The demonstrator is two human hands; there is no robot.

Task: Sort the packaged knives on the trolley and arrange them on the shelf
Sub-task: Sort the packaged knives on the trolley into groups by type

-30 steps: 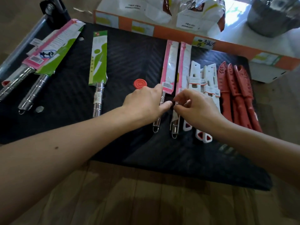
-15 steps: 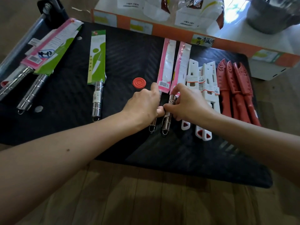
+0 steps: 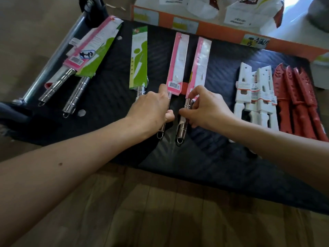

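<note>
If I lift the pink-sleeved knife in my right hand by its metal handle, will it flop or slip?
Probably stiff: the pink-sleeved knife lies straight in its flat card sleeve. The shiny steel handle looks smooth, so it may slip in your right hand. It likely feels handle-heavy, and the flat sleeve should keep it from rolling.

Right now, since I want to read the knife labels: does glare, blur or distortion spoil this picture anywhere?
Head view: daylight blows out the top right corner; the right pink-sleeved knife shows sheen on its plastic; the barcode on the left pink-sleeved knife shows clear bars, finer print soft; the wide lens bends the trolley edge.
</note>
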